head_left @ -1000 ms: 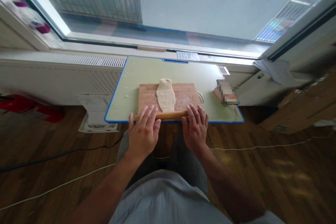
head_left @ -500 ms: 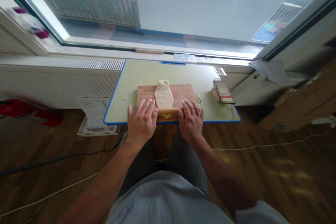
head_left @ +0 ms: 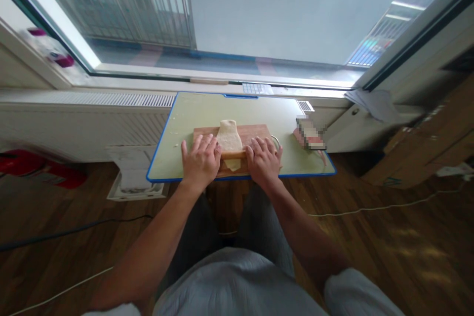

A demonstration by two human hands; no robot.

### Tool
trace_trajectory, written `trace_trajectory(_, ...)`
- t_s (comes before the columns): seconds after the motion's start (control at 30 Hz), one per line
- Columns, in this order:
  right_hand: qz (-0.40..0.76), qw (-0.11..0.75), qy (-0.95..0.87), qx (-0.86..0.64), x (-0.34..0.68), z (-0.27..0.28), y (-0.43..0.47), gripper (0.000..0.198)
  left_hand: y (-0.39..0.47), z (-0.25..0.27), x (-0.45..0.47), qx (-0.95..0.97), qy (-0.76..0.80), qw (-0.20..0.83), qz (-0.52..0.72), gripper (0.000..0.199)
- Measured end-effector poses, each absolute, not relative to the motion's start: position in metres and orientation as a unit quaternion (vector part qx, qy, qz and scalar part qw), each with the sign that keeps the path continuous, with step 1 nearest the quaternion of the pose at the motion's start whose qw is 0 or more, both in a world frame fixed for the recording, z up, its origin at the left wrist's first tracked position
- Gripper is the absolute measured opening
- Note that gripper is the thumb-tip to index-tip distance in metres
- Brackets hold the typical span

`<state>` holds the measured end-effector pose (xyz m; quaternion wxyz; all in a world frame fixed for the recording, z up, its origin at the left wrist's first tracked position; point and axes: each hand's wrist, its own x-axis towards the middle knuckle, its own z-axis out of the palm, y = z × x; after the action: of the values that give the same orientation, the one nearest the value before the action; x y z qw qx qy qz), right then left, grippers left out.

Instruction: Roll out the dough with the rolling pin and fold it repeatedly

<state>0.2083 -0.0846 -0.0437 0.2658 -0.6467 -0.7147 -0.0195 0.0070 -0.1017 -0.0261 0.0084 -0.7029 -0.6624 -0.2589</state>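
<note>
A wooden rolling pin (head_left: 233, 155) lies across a pale, flattened strip of dough (head_left: 228, 137) on a small wooden cutting board (head_left: 255, 131). The dough shows on both sides of the pin, with a short end on my side. My left hand (head_left: 202, 158) rests palm down over the pin's left part, its fingers stretched forward and the thumb side near the dough. On the pin's right part lies my right hand (head_left: 263, 158), flat as well, fingers extended. Both ends of the pin are mostly hidden beneath my hands. A metal ring handle (head_left: 275, 141) sticks out at the board's right.
Under the cutting board is a pale green, blue-edged tabletop (head_left: 166, 158). A partly pixelated object (head_left: 311, 133) lies at its right. Behind stand a radiator (head_left: 140, 101) and a window. A red fire extinguisher (head_left: 40, 168) is left, a cardboard box (head_left: 403, 158) right; cables cross the floor.
The rolling pin and both hands have moved slightly forward over the dough, so more dough shows on my side. The whole view has shifted a little.
</note>
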Motion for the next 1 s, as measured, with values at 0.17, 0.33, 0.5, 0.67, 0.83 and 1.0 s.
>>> trace_trajectory(0.17, -0.021, 0.253, -0.726, -0.639, 0.215, -0.047, -0.113, 0.049, -0.131, -0.024, 0.008, -0.709, -0.659, -0.006, -0.251, 0.053)
trace_trajectory(0.33, -0.028, 0.251, -0.735, -0.629, 0.224, -0.056, -0.146, 0.053, -0.165, -0.025, 0.008, -0.717, -0.650, -0.009, -0.251, 0.054)
trace_trajectory(0.5, -0.030, 0.254, -0.736, -0.627, 0.218, -0.052, -0.119, 0.051, -0.138, -0.030, 0.006, -0.709, -0.658, -0.004, -0.255, 0.055)
trace_trajectory(0.67, -0.015, 0.249, -0.728, -0.639, 0.206, -0.040, -0.069, 0.047, -0.086, -0.028, 0.003, -0.696, -0.671, 0.015, -0.255, 0.054)
trace_trajectory(0.83, -0.011, 0.236, -0.721, -0.652, 0.206, -0.040, -0.072, 0.048, -0.087, -0.025, 0.004, -0.696, -0.674, 0.012, -0.246, 0.055)
trace_trajectory(1.0, -0.025, 0.246, -0.739, -0.627, 0.218, -0.049, -0.121, 0.052, -0.133, -0.027, 0.005, -0.709, -0.662, -0.001, -0.241, 0.056)
